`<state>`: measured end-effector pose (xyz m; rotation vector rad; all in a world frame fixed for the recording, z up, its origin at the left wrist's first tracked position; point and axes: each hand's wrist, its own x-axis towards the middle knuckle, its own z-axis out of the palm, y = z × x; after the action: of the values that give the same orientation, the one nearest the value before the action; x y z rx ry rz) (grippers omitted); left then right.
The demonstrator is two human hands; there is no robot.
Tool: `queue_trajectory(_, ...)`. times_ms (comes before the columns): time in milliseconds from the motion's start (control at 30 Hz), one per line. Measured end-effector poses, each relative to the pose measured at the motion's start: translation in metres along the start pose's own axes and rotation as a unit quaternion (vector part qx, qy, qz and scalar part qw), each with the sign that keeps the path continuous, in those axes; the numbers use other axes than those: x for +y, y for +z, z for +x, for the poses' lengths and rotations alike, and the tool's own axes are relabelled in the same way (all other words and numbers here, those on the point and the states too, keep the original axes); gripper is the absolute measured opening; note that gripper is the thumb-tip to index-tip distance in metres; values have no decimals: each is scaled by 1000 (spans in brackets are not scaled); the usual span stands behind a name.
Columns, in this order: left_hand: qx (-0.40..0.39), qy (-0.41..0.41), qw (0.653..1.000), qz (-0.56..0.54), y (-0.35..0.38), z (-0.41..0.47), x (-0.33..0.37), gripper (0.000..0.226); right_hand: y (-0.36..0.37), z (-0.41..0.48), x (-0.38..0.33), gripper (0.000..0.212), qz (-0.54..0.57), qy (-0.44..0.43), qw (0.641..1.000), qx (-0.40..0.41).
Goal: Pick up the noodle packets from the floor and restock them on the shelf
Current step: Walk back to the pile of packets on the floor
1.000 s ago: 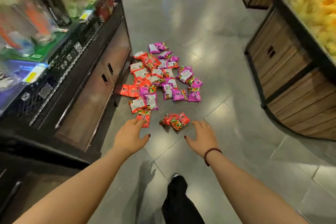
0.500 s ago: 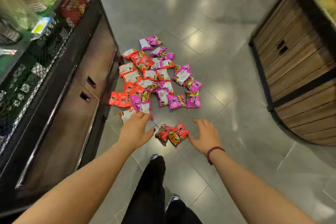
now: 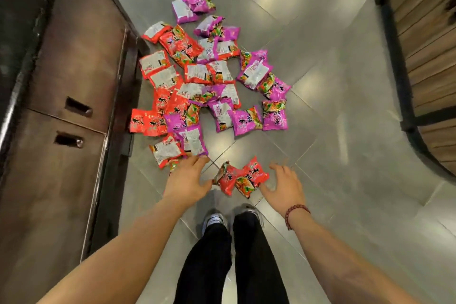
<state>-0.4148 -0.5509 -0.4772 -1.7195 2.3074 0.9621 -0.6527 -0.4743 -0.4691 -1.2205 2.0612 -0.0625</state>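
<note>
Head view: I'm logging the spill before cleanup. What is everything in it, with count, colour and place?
noodle packets: roughly two dozen, overlapping, red and purple, heaped on the floor beside the cabinet
red packets: at least two, apart from the heap, between the hands
cabinet: one, dark brown, left edge
wooden display stand: one, brown slats with black trim, right edge
floor: grey glossy tiles
shoes: two, bottom centre
trouser legs: two, black
bracelet: one, dark red beads, right wrist
left hand: open, at the heap's near edge
right hand: open, right of the red packets
</note>
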Motion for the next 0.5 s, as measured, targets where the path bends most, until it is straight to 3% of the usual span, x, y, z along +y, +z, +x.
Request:
queue_trajectory(100, -20, -29, 999, -27, 53, 37, -23, 64, 40, 48, 23, 59, 33, 38, 999, -21)
queue_trajectory(300, -70, -63, 993, -73, 173, 94, -60, 95, 134, 127, 81, 65, 140, 109, 984, -33)
queue_trajectory(400, -97, -59, 993, -39, 233, 118, -79, 110, 181, 156, 110, 72, 194, 141, 970, -39)
queue_trajectory(500, -107, -53, 992, -35, 289, 134, -100, 111, 223, 181, 136, 75, 237, 177, 954, -52)
